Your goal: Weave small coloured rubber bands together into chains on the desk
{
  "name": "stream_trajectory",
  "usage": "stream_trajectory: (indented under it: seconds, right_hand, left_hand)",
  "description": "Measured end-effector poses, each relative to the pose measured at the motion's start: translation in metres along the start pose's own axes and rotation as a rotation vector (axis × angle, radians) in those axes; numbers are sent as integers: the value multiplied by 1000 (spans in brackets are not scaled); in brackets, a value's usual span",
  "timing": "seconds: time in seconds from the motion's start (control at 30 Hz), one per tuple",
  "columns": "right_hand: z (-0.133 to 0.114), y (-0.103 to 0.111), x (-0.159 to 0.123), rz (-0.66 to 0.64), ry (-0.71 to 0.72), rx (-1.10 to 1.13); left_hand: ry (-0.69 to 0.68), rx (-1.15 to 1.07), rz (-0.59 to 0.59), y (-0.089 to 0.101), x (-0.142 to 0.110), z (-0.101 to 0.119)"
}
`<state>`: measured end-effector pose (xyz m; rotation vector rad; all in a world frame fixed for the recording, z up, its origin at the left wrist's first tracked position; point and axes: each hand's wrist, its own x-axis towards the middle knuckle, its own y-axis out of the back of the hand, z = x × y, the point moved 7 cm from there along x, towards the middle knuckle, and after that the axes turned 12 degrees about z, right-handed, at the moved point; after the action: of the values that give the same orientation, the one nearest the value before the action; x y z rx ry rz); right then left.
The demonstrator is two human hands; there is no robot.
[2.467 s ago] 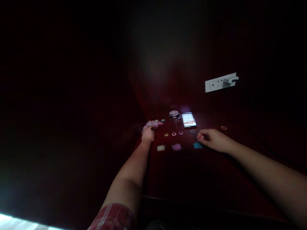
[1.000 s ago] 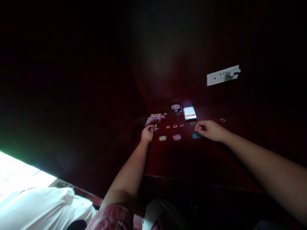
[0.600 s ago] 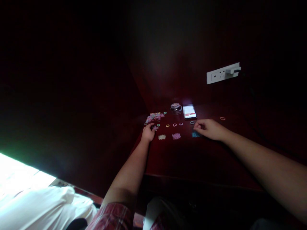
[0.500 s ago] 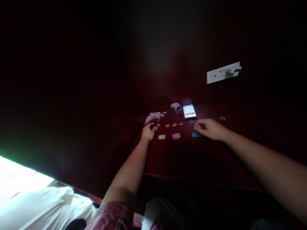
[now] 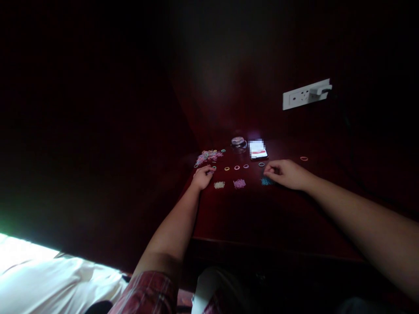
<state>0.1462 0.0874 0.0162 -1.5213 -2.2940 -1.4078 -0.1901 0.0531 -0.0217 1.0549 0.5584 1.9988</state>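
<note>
My left hand [image 5: 203, 177] rests at the table's left side, fingers stretched over a few small pieces that it partly covers. Just beyond it lies a mixed heap of pastel elastic bands [image 5: 208, 157]. My right hand [image 5: 284, 174] is closed, thumb and fingers together above a small blue pile [image 5: 266, 181]; whatever they pinch is hidden. Between the hands sit a cream pile [image 5: 219, 185] and a purple pile [image 5: 239, 183]. Behind these runs a row of single rings: a green ring [image 5: 214, 168], a yellow ring [image 5: 227, 168], a pink ring [image 5: 237, 167], a purple ring [image 5: 246, 166] and a grey ring [image 5: 261, 164].
A lidded clear jar [image 5: 238, 143] and a lit phone [image 5: 258, 149] stand at the back. An orange ring [image 5: 304, 158] lies far right. On the wall is a white socket panel [image 5: 306, 94] with a plug. Dark panels enclose the table.
My left hand's fingers have come forward and down over the small pieces beside it, where a gap showed before. My right hand stays at the blue pile. The view has shifted slightly.
</note>
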Motion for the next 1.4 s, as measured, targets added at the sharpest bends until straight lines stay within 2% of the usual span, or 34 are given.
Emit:
stream_trajectory:
  seconds: [0.53, 0.67, 1.03, 1.2, 1.4]
  right_hand:
    - [0, 0, 0, -2, 11, 13]
    - [-2, 1, 0, 1, -5, 15]
    - [2, -1, 0, -12, -15, 25]
    - [3, -1, 0, -17, -29, 29]
    - [3, -1, 0, -19, -10, 4]
  left_hand:
    - [-10, -172, 91, 9, 3, 1]
    - [47, -243, 92, 7, 3, -3]
    - [177, -301, 214, 8, 9, -27]
    - [207, -312, 224, 14, 8, -23]
    - [171, -289, 210, 17, 7, -16]
